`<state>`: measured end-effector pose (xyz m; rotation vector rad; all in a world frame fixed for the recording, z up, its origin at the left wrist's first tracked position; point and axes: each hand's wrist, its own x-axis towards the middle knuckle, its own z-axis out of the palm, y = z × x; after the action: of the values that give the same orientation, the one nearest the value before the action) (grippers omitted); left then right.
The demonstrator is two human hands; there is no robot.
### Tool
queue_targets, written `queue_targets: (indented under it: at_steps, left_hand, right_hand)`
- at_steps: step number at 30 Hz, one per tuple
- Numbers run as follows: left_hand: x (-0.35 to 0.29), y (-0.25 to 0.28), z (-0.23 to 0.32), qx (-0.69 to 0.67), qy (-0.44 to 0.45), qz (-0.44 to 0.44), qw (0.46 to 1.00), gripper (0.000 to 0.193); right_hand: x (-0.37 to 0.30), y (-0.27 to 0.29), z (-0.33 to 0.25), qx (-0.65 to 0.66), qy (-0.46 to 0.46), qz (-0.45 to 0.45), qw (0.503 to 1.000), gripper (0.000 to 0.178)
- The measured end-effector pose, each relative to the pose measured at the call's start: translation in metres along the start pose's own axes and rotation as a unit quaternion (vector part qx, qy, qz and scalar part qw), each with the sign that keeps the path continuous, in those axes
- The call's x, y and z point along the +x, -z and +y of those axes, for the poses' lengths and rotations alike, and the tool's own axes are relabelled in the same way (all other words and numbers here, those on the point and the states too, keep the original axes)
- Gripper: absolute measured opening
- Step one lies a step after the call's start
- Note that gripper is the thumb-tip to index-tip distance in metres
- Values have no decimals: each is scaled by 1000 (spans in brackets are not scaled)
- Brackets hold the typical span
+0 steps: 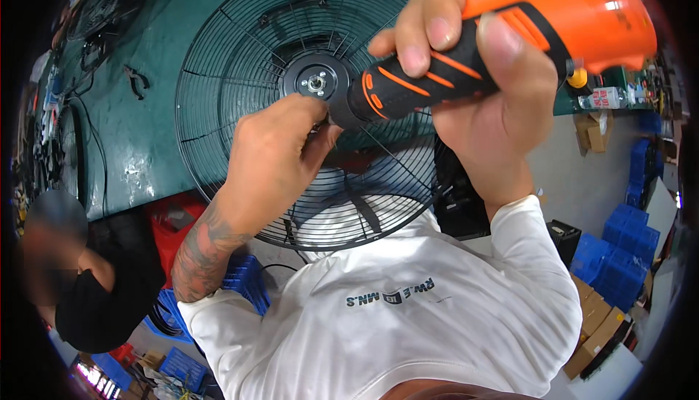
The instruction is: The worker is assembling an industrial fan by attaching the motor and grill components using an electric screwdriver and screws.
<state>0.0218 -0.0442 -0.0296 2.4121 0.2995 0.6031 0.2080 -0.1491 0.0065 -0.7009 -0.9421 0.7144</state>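
Note:
An orange and black cordless screwdriver (429, 72) is gripped in my right hand (495, 87), its fingers wrapped round the black body. It slants down to the left, and its dark nose reaches the edge of the black round hub (304, 78) of a fan. Around that hub spreads a black wire fan guard (218, 58), resting partly on the green table and overhanging its front edge. My left hand (273, 141) is closed, thumb and fingertips pinched at the screwdriver's nose beside the hub. What it pinches is hidden. A threaded shaft stands out of the hub's middle.
A pair of pliers (135, 82) lies on the green table (145, 138) at the left, near black cables. Another person (102, 283) in dark clothes is at the lower left. Blue crates (615, 254) and cardboard boxes (593, 320) are stacked at the right.

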Motion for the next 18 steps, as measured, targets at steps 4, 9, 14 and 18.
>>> queue_targets:
  at_steps: [4, 9, 14, 18]
  left_hand:
    - [-15, 25, 2, 39, 94, 21, 995, 43]
    - [-48, 78, -55, 22, 236, 124, 964, 41]
    - [-81, 96, -124, 22, 288, 165, 943, 32]
    - [-102, 88, -140, -132, 412, 144, 890, 40]
  right_hand:
    - [15, -11, 7, 49, 42, 63, 996, 19]
    - [54, 16, 11, 32, 88, 35, 995, 38]
    - [74, 36, 43, -60, 76, 96, 991, 26]
    - [78, 37, 51, -36, -16, 103, 994, 23]
